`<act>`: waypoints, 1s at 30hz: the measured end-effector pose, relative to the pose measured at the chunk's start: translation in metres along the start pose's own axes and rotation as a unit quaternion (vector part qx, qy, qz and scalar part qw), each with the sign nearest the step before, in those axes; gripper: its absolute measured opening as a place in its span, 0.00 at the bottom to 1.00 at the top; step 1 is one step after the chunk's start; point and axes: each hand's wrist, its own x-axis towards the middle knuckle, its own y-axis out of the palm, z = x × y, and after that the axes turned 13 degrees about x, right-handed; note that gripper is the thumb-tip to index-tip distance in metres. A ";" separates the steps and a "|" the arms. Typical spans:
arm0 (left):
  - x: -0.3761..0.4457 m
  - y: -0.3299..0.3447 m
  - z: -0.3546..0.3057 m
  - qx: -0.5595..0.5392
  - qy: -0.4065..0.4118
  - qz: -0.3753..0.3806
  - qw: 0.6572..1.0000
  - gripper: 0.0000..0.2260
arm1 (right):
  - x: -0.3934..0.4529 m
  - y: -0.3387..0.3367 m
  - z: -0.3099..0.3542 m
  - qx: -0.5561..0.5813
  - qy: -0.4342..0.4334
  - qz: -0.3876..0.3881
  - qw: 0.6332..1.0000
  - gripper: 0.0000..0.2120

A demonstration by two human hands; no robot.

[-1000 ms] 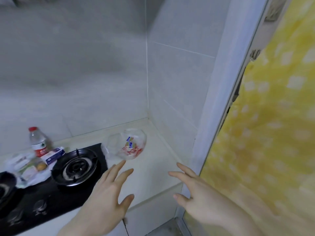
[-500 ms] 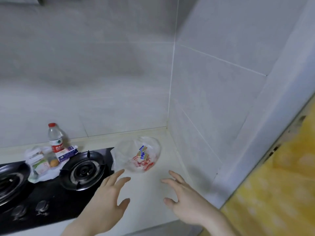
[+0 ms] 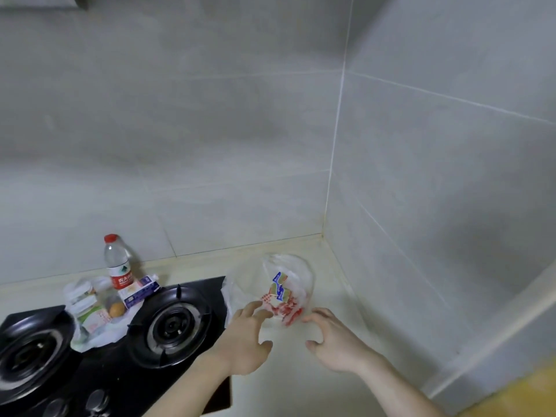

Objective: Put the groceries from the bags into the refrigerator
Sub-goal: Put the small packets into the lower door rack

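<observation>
My hands have closed in on the bag (image 3: pixel 285 284); fingers (image 3: pixel 252 308) spread, holding nothing (thin plastic could tear, spilling packets).

Both hands have moved forward across the pale surface (image 3: pixel 301 386) toward the clear plastic bag (image 3: pixel 288 284) in the corner. One second ago they hovered near the front edge, fingers spread, well apart from the bag. Now the left hand (image 3: pixel 243 341) reaches the bag's near left edge, its fingertips (image 3: pixel 255 307) at or touching the plastic, and the right hand (image 3: pixel 334 344) sits just beside the bag's near right edge, fingers bent. The camera view has also turned left: the yellow patterned curtain (image 3: pixel 517 395) that filled the right side now shows only in the bottom right corner.
</observation>
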 end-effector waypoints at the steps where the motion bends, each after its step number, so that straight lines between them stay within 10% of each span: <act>1: 0.012 0.001 0.005 -0.003 0.001 0.017 1.000 0.28 | 0.010 0.003 -0.002 -0.003 0.008 -0.005 1.000 0.22; 30: 0.271 0.119 0.061 -0.009 -0.163 0.185 0.969 0.28 | 0.128 0.007 -0.065 -0.036 0.138 -0.060 0.988 0.26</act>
